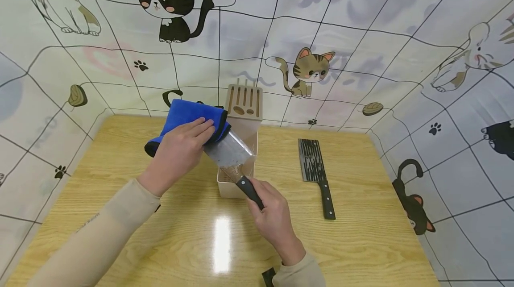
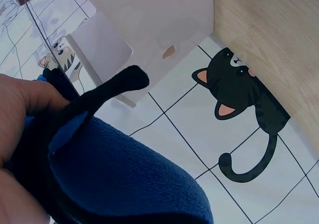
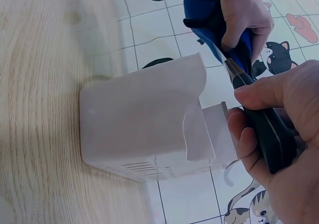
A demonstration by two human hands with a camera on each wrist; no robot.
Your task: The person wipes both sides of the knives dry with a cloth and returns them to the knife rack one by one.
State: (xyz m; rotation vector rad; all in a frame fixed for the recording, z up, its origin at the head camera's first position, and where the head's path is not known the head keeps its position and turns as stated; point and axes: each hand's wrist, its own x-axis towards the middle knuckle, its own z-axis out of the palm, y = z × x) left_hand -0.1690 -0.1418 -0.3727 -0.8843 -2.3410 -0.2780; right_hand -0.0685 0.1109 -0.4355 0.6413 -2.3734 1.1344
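In the head view my right hand [image 1: 275,213] grips the black handle of a broad-bladed kitchen knife [image 1: 233,151]. The blade slants up to the left, above a pale knife holder [image 1: 233,191]. My left hand [image 1: 178,151] holds a folded blue cloth [image 1: 188,115] with black edging against the far part of the blade, hiding that end. From the right wrist, the left thumb and fingers show pinching the cloth [image 3: 204,10] round the blade. The left wrist view has the cloth [image 2: 129,174] hanging loose below the fingers.
A cleaver [image 1: 311,162] with a dark streaked blade and black handle lies on the wooden table [image 1: 168,238], right of the holder. The holder's slotted brown top [image 1: 245,101] stands at its rear, near the cat-patterned backdrop [image 1: 249,32]. A small black object [image 1: 268,276] shows beside the right sleeve.
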